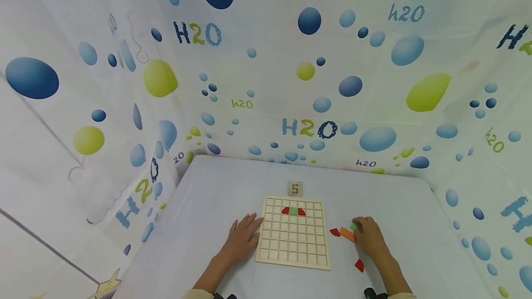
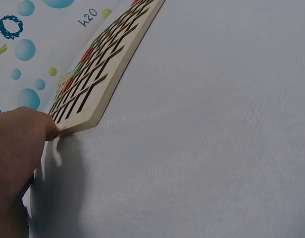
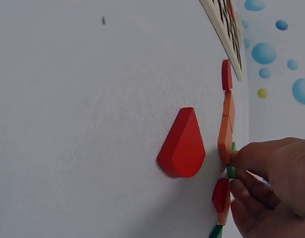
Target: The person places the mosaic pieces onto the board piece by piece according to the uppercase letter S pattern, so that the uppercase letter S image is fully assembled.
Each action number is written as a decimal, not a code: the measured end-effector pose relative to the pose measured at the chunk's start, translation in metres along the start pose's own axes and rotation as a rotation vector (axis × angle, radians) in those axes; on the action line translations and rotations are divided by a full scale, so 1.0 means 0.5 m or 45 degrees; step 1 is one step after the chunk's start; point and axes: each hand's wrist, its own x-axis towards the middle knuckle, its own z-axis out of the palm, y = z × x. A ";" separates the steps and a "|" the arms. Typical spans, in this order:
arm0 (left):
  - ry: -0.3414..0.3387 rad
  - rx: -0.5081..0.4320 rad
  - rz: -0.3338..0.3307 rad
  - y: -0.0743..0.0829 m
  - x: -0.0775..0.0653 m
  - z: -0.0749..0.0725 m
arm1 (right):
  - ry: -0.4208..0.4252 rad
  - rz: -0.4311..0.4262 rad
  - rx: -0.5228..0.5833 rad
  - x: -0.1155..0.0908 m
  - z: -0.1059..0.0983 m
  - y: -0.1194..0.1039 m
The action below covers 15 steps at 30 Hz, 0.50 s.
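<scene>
A pale wooden grid board (image 1: 291,253) lies on the table. In one of its upper rows sit a green square (image 1: 293,210) and a red quarter-round piece on each side of it. My left hand (image 1: 240,239) rests at the board's left edge with fingers spread, touching the frame. To the right of the board, my right hand (image 1: 369,236) pinches a green piece (image 1: 353,225) between thumb and fingers. Close to that hand lie orange pieces (image 3: 226,139) and a red piece (image 1: 335,232). Another red quarter-round piece (image 1: 359,266) lies nearer the body.
Behind the board's far edge is a small gridded card (image 1: 295,188) with a figure like a 5. In the right wrist view, a further red piece (image 3: 221,195) and a dark green piece (image 3: 216,231) lie by the right hand. A patterned curtain (image 1: 266,82) surrounds the white table (image 1: 224,183).
</scene>
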 end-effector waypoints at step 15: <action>0.011 -0.004 0.008 0.001 0.000 0.001 | -0.001 0.029 0.023 0.004 0.010 -0.004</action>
